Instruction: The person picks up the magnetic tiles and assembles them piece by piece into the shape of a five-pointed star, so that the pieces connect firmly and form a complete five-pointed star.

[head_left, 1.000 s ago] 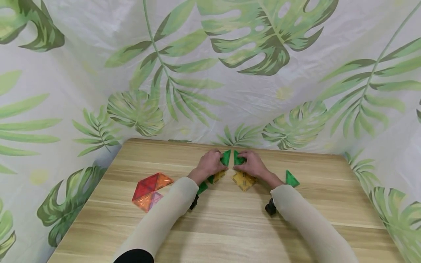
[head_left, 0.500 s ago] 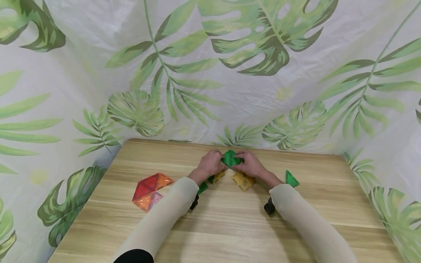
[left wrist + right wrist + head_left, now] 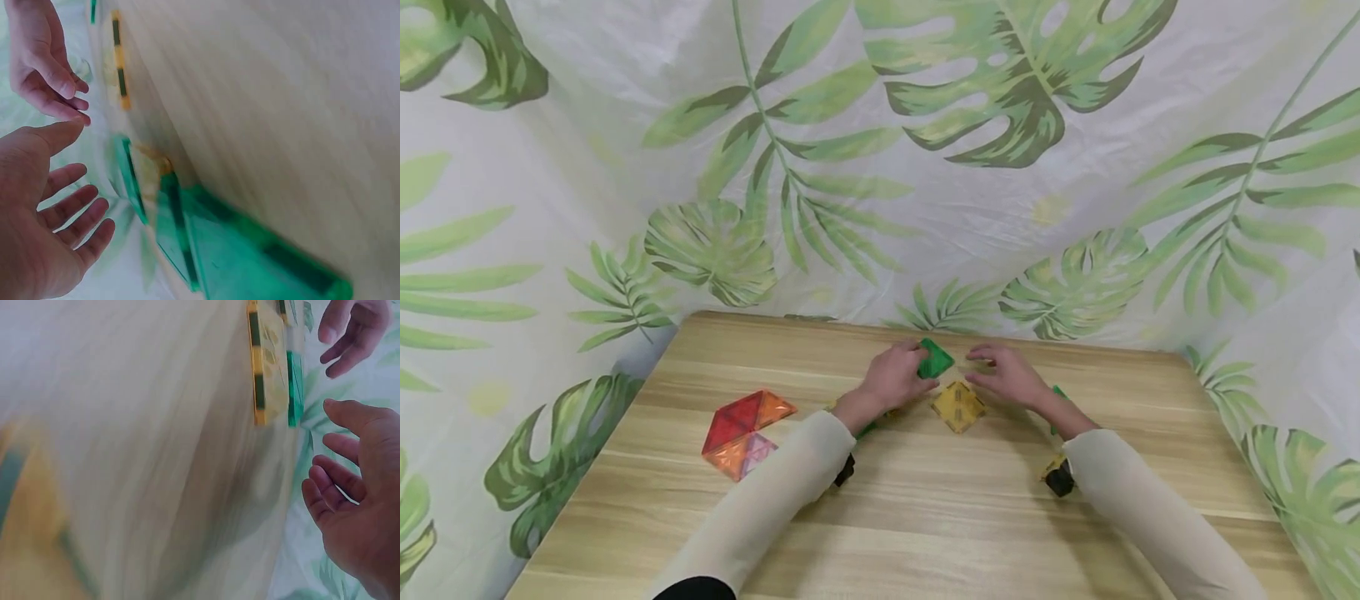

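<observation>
Near the back edge of the table, in the head view, two green triangular magnetic tiles (image 3: 936, 360) lie together. My left hand (image 3: 897, 377) is beside them and overlaps their left part; in the left wrist view its fingers (image 3: 74, 206) are spread with nothing between them. To their right, my right hand (image 3: 1009, 375) hovers apart from the tiles, its fingers (image 3: 337, 475) loosely bent and holding nothing. A yellow square tile (image 3: 958, 407) lies just in front, turned like a diamond. Other yellow and green tiles (image 3: 250, 250) lie under my left forearm, mostly hidden in the head view.
At the left, red (image 3: 737, 421), orange (image 3: 775, 408) and pink (image 3: 758, 452) tiles form a flat group on the wooden table (image 3: 910, 517). By my right forearm, a green tile (image 3: 1057, 392) and a yellow tile (image 3: 1049, 468) partly show. A leaf-patterned cloth (image 3: 820, 208) hangs behind.
The two green triangles, earlier held apart, were brought edge to edge. My right hand has since let go and drawn back right; my left hand has loosened beside them.
</observation>
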`<state>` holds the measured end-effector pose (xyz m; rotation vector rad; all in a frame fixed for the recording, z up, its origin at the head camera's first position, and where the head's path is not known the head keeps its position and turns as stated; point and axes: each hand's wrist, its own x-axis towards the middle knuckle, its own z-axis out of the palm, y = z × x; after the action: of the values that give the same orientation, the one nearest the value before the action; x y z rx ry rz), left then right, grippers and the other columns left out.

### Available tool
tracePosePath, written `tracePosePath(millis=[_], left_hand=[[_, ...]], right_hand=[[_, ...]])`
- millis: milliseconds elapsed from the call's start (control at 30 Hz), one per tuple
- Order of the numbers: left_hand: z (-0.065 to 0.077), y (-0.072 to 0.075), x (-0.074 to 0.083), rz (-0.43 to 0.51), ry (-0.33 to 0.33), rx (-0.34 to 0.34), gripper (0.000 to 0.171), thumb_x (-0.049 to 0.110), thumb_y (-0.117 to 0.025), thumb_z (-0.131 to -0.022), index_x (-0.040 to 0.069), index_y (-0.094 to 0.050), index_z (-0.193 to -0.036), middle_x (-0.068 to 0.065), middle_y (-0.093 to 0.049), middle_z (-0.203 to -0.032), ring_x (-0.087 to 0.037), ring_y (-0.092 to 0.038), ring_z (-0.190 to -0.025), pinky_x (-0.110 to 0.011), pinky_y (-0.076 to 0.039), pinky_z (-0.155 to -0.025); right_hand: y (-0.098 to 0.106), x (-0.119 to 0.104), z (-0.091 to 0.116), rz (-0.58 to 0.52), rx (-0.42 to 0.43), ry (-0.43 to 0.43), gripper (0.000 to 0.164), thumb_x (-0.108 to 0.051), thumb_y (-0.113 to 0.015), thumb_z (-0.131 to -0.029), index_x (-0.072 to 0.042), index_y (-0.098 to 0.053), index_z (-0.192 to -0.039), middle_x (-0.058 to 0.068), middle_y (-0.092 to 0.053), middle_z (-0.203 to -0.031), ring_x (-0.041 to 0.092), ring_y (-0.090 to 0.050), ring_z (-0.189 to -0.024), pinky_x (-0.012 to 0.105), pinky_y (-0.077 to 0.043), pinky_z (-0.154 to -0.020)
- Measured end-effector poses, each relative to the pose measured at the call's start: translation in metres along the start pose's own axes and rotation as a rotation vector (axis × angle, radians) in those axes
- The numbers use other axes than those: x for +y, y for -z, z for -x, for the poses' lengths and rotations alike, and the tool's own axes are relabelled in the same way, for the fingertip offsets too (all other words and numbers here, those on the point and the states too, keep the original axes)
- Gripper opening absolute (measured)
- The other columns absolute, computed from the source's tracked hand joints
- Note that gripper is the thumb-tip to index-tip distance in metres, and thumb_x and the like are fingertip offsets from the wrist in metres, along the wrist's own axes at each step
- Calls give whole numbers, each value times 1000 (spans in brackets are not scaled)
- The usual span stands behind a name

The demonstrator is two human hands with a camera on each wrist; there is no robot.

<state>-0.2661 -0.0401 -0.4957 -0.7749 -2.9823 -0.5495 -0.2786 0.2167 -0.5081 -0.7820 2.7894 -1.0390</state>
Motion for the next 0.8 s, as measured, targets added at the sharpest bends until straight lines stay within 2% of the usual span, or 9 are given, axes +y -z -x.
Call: tracePosePath(millis=[133, 300, 467, 633, 800], left_hand=[[5, -1, 18, 25, -103, 3, 50, 40, -78, -98, 8, -71, -135, -10, -67, -138, -26, -66, -124, -41, -59, -97], [12, -6, 46, 19, -228, -50, 44, 39, -75, -100, 12, -73, -134, -6, -68, -138, -22, -66, -126, -35, -58, -100], [18, -10, 73, -41, -348, -94, 43, 42, -75, -100, 15, -73, -134, -2, -70, -134, -18, -68, -121, -30, -57, -98], [20, -18, 95, -78, -434, -137, 46, 48, -73, -100, 18, -72, -135, 1, -70, -135, -14, -68, -121, -26, -57, -97], [22, -23, 114, -49, -497, -224, 52, 50, -71, -100, 18, -69, -141, 2, -67, -142, -12, -63, -129, -25, -53, -103]], right_hand=[[15, 8, 17, 4, 5, 22, 36, -12, -75, -100, 10, -69, -128, 29, -63, -138, 47, -62, -126, 59, -55, -100], [29, 19, 39, 42, 30, 12, 35, -12, -76, -99, 8, -71, -127, 29, -64, -137, 47, -63, -124, 60, -57, -97], [38, 31, 60, 78, 58, -1, 36, -15, -76, -99, 7, -72, -127, 28, -65, -136, 47, -65, -122, 61, -57, -95], [47, 45, 78, 100, 60, -7, 39, -16, -78, -98, 5, -71, -129, 28, -64, -138, 47, -65, -121, 60, -58, -94], [54, 56, 94, 125, 62, -21, 45, -22, -81, -95, 4, -70, -131, 28, -63, -139, 47, -66, -119, 60, -58, -93]])
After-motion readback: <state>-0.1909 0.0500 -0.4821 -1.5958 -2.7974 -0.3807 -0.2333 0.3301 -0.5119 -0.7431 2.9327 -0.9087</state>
